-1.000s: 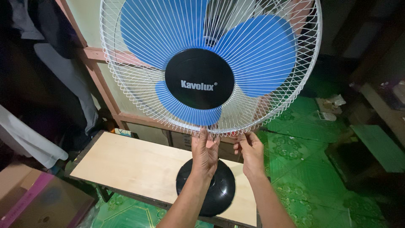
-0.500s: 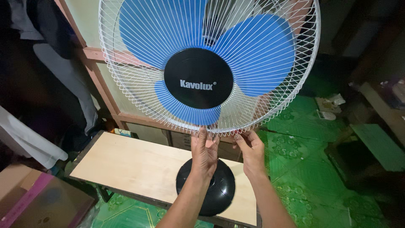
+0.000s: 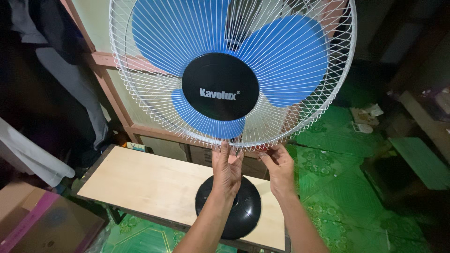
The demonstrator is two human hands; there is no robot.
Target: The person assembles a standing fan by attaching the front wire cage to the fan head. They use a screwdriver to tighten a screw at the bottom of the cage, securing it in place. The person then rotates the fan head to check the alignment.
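A desk fan stands before me with a white wire guard (image 3: 309, 117), blue blades (image 3: 290, 56) and a round black centre cap (image 3: 220, 86). Its round black base (image 3: 241, 213) rests on a pale wooden bench (image 3: 150, 185). My left hand (image 3: 226, 169) reaches up with its fingertips on the bottom rim of the guard. My right hand (image 3: 280, 165) is just to the right of it, fingers pinching the same bottom rim. The fan's stem is hidden behind my hands.
A reddish wooden frame (image 3: 110, 89) and a pale wall stand behind the bench. Green patterned flooring (image 3: 342, 187) spreads to the right. A cardboard box (image 3: 42, 220) sits at lower left, hanging clothes (image 3: 70, 79) at left, and dark clutter at far right.
Both hands stay at the guard's bottom rim with only slight finger shifts. The view has drifted a little.
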